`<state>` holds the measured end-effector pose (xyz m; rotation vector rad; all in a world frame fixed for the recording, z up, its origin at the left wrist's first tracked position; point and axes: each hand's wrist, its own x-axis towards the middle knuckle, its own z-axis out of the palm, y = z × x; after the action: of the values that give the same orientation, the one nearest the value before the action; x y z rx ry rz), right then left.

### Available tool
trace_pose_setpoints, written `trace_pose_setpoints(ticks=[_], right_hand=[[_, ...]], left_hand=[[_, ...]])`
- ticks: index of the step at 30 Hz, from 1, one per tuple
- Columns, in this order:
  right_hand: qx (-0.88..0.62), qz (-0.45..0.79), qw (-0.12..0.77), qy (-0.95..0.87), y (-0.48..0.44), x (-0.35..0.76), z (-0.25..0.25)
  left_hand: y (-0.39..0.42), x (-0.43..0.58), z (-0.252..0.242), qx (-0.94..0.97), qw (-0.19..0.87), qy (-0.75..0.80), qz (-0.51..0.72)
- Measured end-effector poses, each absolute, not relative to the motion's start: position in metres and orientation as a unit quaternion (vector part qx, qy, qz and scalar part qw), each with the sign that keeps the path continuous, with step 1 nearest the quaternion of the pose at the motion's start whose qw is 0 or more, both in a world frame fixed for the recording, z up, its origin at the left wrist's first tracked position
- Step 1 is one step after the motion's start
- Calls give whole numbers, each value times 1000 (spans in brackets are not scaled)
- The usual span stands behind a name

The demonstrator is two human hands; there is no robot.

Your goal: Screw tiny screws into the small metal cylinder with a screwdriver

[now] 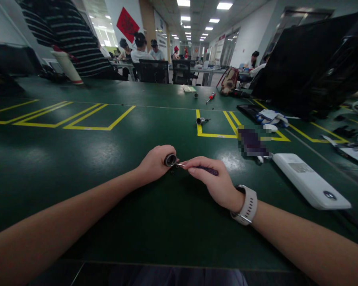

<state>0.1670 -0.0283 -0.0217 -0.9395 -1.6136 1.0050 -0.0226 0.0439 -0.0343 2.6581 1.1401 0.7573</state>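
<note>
My left hand [158,162] is closed around a small round dark cylinder [170,159], its open end turned toward me. My right hand [211,178] grips a screwdriver [207,170] by its dark handle. The thin metal shaft points left, and its tip is at the cylinder's open end; whether it touches inside I cannot tell. A few tiny dark parts [172,172] lie on the green table [155,230] just below the cylinder. Part of the cylinder is hidden by my left fingers.
Farther back lie a small metal part with a shaft [200,121] and a red screwdriver [211,97]. To the right are a white power bank [312,180], a pixelated phone-like object [253,142], a cloth [272,118] and a clipboard [356,153]. A dark monitor [304,63] stands at the far right.
</note>
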Motion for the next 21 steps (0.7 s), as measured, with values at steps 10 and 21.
trace_pose_setpoints(ticks=[10,21], right_hand=[[-389,512,496,-583,-20,168,-26],[-345,646,503,-459,-11,171,-29]], left_hand=[[43,-24,-33,894,51,374,242],[44,-23,-32,880,93,387,259]])
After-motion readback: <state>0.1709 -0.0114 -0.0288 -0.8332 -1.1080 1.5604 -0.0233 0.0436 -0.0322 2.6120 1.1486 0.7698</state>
